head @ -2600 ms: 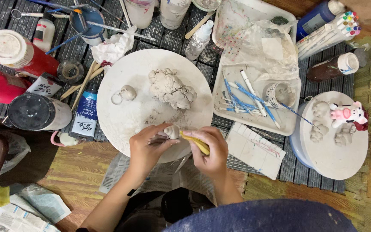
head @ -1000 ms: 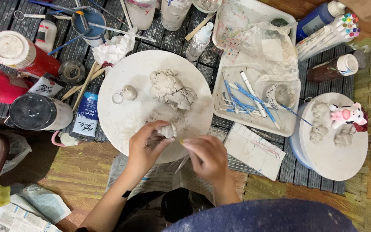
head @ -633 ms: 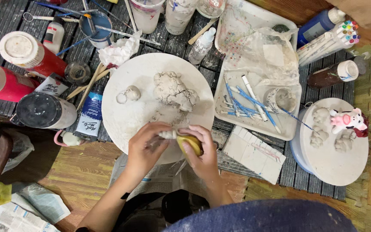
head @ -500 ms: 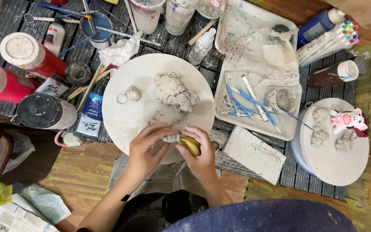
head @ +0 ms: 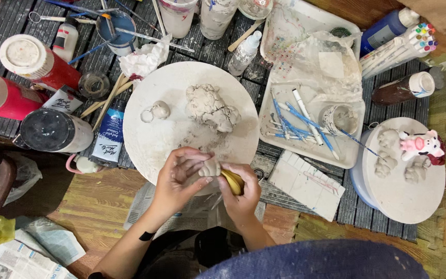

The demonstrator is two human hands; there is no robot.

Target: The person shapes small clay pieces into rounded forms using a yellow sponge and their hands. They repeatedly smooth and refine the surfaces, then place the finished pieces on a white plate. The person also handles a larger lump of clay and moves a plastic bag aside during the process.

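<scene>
- Clay piece [head: 210, 166], small and pale grey, sat at the near edge of the round white board [head: 145, 139], pinched between both hands.
- Left hand [head: 179, 178]: fingers curled narrow around the piece from the left, thumb on top, holding it steady.
- Right hand [head: 239, 188]: fingers closed on a yellow tool [head: 233, 181], its end pressed against the right side of the piece.
- Step judged: shaping or smoothing the small piece by hand. Next move would call for a firm hold from the left hand and light, controlled pressure from the tool, since the piece looked soft.
- Board also carried a larger cracked clay lump [head: 210, 106] farther off and a small clay ring-like bit [head: 156, 110] to its left.
- Left of the board: red paint bottles [head: 32, 62], a dark-lidded jar [head: 52, 132], a blue paint tube [head: 108, 134].
- Right: white tray [head: 305, 150] of blue-handled brushes, then a second round board [head: 414, 201] with a pink-and-white figurine [head: 421, 145].
- Surface: dark slatted mat [head: 21, 26] over wooden floor, newspaper near left.
</scene>
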